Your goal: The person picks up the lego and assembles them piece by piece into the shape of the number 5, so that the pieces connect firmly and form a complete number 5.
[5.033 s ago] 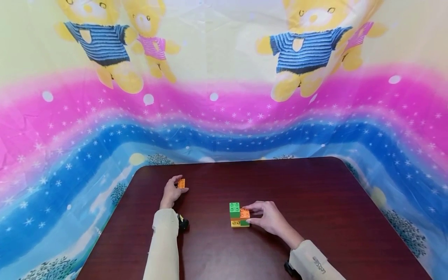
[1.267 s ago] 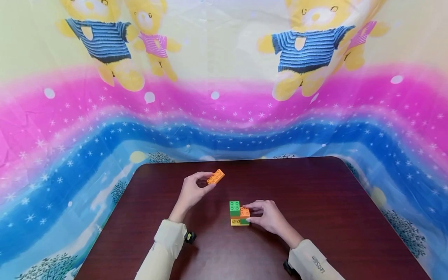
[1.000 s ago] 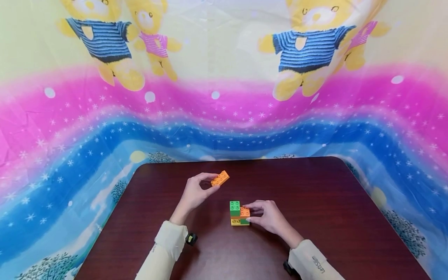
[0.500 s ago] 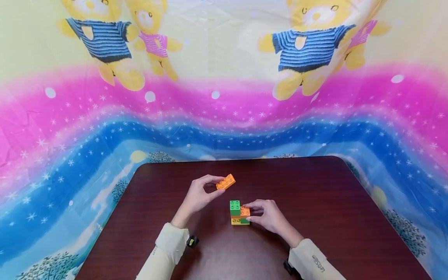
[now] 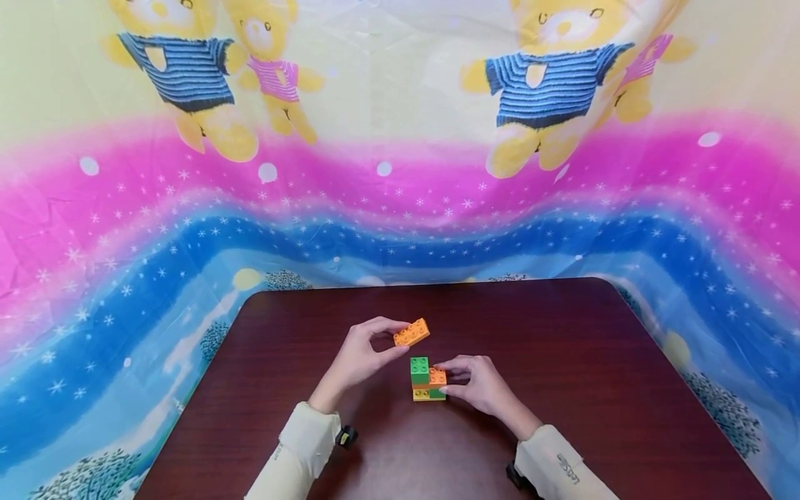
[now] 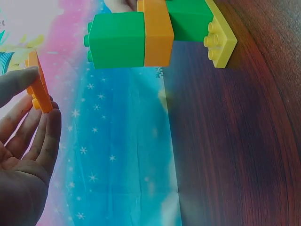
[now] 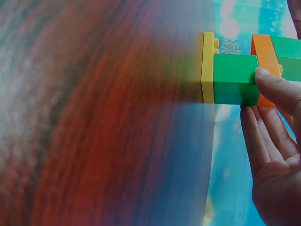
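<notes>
In the head view my left hand (image 5: 356, 357) pinches an orange flat toy brick (image 5: 412, 333) between thumb and fingers, tilted in the air just above and behind a small stack. That stack stands on the table: a yellow flat base (image 7: 207, 68), a lower green brick (image 7: 235, 80) at its right, an orange flat brick (image 6: 158, 35) across that, and an upper green brick (image 5: 419, 371) at the left. The yellow base's studs show under the overhanging left half. My right hand (image 5: 484, 385) grips the stack's right side, thumb on the near face; its other fingers are partly hidden behind.
The dark brown wooden table (image 5: 562, 347) reaches back to a patterned cloth (image 5: 387, 208) with printed bears, hung close behind its far edge and along its sides. A black strap device (image 5: 346, 436) sits at the left wrist.
My left hand has lifted the orange flat brick from the table's far left and carried it right, lately also lower, to near the stack. The right hand has kept its grip on the stack.
</notes>
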Demonstrator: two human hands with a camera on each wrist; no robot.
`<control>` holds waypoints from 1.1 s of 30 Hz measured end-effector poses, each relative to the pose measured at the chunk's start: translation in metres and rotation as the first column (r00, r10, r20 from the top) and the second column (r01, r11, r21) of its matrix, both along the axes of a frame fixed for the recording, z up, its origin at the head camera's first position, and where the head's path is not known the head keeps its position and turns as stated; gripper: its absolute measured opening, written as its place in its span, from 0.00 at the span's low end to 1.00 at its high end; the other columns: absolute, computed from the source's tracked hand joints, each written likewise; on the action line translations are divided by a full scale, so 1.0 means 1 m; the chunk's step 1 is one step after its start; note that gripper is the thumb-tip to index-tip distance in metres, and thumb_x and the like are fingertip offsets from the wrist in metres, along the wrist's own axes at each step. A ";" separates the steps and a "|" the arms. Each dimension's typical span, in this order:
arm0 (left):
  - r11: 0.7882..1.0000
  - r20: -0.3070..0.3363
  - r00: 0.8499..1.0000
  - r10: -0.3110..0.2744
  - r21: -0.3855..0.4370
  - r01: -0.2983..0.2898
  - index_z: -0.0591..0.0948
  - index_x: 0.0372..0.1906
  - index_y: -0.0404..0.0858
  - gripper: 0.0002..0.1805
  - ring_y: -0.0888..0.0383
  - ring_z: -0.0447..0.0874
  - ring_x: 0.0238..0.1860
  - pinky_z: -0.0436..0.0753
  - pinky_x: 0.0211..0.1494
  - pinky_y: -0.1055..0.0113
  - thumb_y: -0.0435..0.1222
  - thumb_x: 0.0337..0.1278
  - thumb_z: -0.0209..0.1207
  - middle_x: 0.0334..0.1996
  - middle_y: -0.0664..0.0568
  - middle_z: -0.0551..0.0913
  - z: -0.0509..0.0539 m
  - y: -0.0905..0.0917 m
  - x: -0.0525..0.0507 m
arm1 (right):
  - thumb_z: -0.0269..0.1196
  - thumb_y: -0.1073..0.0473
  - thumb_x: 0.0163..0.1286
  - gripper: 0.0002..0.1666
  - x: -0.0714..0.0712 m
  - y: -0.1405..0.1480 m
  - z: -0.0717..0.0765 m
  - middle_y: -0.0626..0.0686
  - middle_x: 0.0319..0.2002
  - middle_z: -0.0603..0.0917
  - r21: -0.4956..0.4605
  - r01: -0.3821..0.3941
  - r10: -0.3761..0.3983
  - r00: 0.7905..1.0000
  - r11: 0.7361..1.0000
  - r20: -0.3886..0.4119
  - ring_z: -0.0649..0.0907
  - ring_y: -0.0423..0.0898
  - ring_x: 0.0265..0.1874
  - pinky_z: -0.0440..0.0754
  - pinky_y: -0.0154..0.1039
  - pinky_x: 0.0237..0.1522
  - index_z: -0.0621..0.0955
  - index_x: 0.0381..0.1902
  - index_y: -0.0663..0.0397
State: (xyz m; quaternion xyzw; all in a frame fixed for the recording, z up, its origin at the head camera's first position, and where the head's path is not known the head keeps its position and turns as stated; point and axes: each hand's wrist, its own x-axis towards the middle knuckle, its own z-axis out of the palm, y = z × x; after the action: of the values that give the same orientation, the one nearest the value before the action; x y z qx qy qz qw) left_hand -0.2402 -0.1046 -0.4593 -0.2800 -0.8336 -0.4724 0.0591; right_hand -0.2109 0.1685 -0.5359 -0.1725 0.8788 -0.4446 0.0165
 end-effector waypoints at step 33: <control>0.990 -0.009 0.993 -0.120 -0.071 0.119 0.87 0.58 0.50 0.23 0.65 0.84 0.51 0.84 0.61 0.52 0.36 0.56 0.75 0.51 0.64 0.88 -0.018 0.013 0.010 | 0.79 0.58 0.59 0.24 -0.001 0.000 0.001 0.48 0.50 0.90 0.001 0.011 -0.011 1.000 1.000 0.026 0.89 0.48 0.48 0.89 0.47 0.50 0.89 0.54 0.43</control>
State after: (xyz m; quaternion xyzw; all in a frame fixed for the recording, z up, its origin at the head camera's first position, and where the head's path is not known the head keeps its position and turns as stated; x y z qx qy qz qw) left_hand -0.2305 -0.0918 -0.4772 -0.3345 -0.8311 -0.4436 0.0263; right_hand -0.2116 0.1683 -0.5350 -0.1617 0.8797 -0.4465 0.0256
